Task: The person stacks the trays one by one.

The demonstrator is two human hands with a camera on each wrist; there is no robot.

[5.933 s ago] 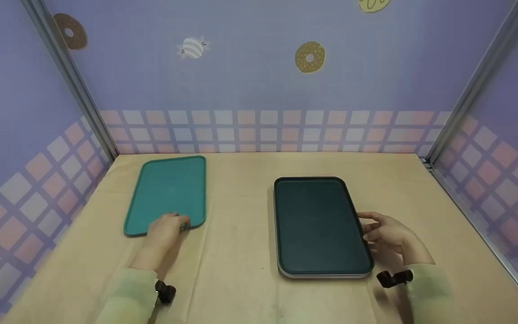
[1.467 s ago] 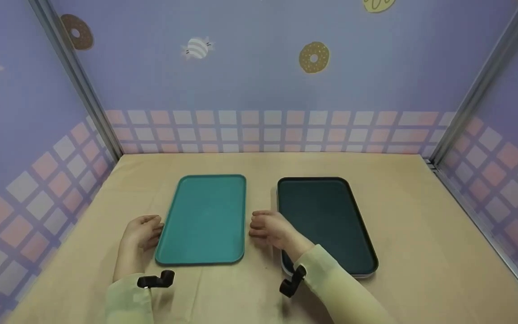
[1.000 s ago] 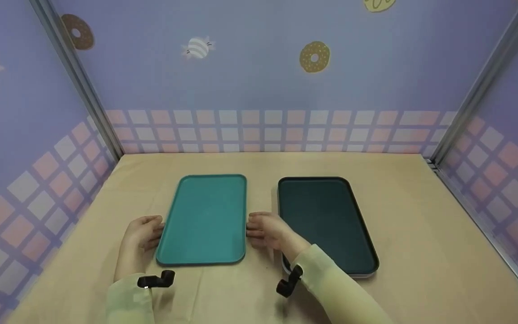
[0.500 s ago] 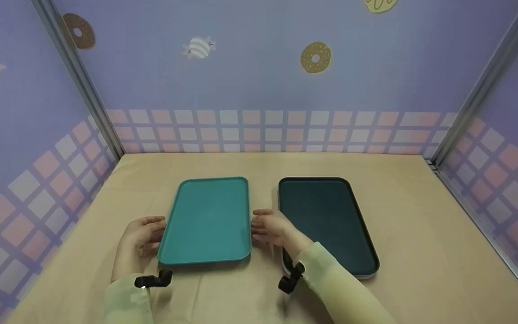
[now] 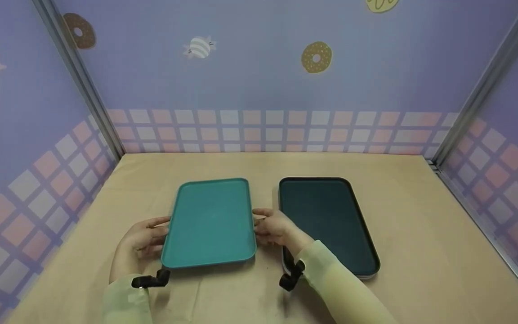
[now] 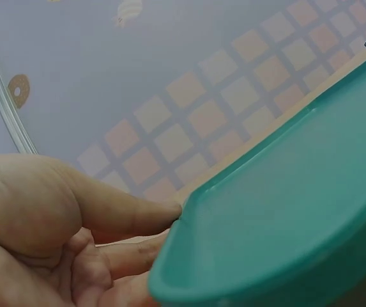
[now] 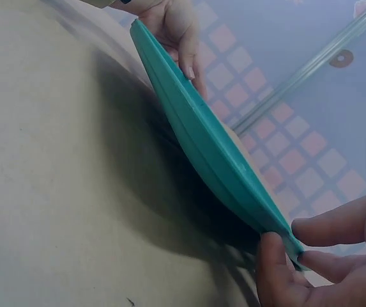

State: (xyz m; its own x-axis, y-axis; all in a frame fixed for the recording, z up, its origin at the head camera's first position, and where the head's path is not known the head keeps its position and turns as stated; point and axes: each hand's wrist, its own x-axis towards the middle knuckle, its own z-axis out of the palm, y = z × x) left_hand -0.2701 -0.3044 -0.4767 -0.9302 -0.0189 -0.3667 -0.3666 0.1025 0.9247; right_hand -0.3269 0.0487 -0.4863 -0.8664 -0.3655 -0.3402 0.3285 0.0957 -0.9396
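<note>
A teal rectangular tray (image 5: 212, 222) with a low raised rim is held between both hands, left of centre in the head view. My left hand (image 5: 140, 238) grips its left long edge; in the left wrist view the thumb (image 6: 128, 211) lies at the rim with the other fingers lower, partly hidden by the tray. On the opposite edge my right hand (image 5: 279, 227) pinches the rim between thumb and fingers (image 7: 275, 262). A wide shadow below the tray in the right wrist view shows it raised off the table.
Right of the teal tray lies a dark green tray (image 5: 331, 216), a paler edge showing beneath it. My right forearm (image 5: 335, 279) crosses over its near left corner. Patterned walls (image 5: 259, 81) enclose the cloth-covered table (image 5: 403, 202) at the back and sides.
The teal tray was brought right from the far left. Both hands then took its long edges and raised it from the table, shifting it slightly right and nearer. The dark tray stays put.
</note>
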